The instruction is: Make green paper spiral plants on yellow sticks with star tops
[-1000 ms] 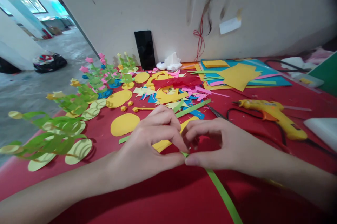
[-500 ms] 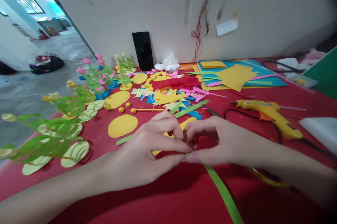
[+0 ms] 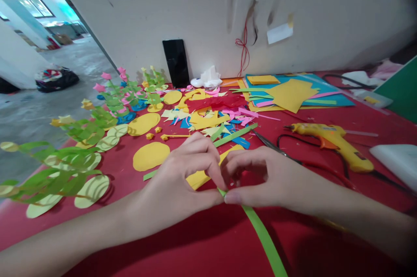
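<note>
My left hand (image 3: 182, 181) and my right hand (image 3: 263, 177) meet over the red table (image 3: 202, 246), fingertips pinched together on one end of a long green paper strip (image 3: 262, 238). The strip trails from my fingers toward the near edge of the table. The pinched end is mostly hidden by my fingers. A yellow paper piece (image 3: 198, 178) lies under my left fingers. Scissors (image 3: 280, 152) with red handles lie just behind my right hand.
A yellow glue gun (image 3: 335, 142) lies at the right. Coloured paper scraps (image 3: 215, 114) and paper sheets (image 3: 293, 92) fill the back. Green paper plants with flowers (image 3: 81, 142) line the left edge. A black phone (image 3: 176, 62) leans on the wall. White foam (image 3: 395, 159) sits far right.
Both hands have shifted slightly left while still pinching the green strip. The strip's free end has swung a little to the left.
</note>
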Demonstrator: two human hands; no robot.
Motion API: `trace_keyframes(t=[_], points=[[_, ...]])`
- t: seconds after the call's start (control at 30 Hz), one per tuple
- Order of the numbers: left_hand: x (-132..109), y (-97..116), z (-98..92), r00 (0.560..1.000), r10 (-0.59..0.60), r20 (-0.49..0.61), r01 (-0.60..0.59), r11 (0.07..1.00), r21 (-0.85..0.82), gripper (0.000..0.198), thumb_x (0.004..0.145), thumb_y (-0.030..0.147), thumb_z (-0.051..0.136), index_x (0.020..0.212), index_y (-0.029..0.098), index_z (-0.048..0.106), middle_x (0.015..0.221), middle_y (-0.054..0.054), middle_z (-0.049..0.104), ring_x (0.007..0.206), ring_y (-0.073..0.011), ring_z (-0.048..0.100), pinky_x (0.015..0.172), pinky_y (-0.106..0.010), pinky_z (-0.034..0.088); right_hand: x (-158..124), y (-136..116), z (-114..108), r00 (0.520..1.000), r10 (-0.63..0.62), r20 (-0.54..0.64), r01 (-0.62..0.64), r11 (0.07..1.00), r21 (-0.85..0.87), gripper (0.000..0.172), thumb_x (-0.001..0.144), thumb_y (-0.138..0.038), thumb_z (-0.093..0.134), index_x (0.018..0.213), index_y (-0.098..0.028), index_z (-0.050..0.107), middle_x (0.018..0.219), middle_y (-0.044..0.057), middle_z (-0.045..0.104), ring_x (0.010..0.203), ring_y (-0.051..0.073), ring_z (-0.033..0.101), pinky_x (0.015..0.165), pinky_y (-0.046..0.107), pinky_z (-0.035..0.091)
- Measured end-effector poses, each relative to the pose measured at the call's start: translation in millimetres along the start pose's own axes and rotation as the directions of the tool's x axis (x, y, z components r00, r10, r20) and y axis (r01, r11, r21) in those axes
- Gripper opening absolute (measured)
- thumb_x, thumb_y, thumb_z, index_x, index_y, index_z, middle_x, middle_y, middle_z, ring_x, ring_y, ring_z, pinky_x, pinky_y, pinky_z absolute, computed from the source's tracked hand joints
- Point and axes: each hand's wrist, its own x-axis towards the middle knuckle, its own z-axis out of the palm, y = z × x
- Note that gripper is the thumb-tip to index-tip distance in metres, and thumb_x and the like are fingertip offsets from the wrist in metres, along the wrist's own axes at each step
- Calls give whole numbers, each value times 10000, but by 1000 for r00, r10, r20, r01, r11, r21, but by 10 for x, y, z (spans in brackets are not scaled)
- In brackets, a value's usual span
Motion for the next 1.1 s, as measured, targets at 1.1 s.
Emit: trace_keyframes(t=[1.1], points=[[2,-7,-8,978,75,197,-72,997,-22,113,770,124,611,674,183,620,684,27,493,680,-92,460,645,-215,393,-22,-27,14,999,-9,31,9,1000,22,160,697,-303,644,720,-157,583,692,-40,550,656,73,481,578,161,379]])
